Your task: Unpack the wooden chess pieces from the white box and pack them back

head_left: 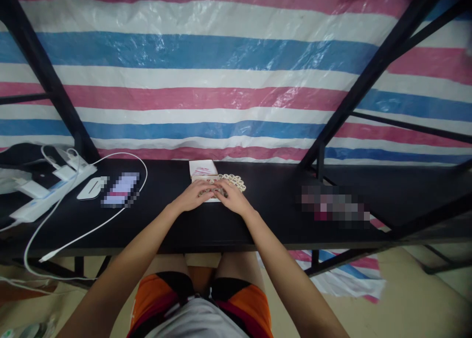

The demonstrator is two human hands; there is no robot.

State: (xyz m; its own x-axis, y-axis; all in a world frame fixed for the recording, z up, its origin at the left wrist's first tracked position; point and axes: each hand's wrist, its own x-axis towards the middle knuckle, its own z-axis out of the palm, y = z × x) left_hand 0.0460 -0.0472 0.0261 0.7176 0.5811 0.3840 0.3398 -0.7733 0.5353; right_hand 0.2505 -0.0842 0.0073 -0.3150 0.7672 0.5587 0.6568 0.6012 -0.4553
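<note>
Both my hands rest side by side on a black table (265, 215), at its middle. My left hand (194, 194) and my right hand (233, 195) have their fingers curled down onto a pale wooden sheet with round laser-cut pieces (233, 180). The fingertips meet over the sheet and hide most of it. What the fingers pinch, if anything, is too small to make out. A small white booklet or card with pink print (202, 169) lies just behind the sheet, against the wall side of the table.
A white power strip (47, 190) with plugs and white cables (92, 230) lies at the left. Beside it sit a white mouse-like device (90, 187) and a blurred phone (121, 189). A blurred object (334, 206) lies at the right. Black frame bars (354, 102) rise before a striped tarp.
</note>
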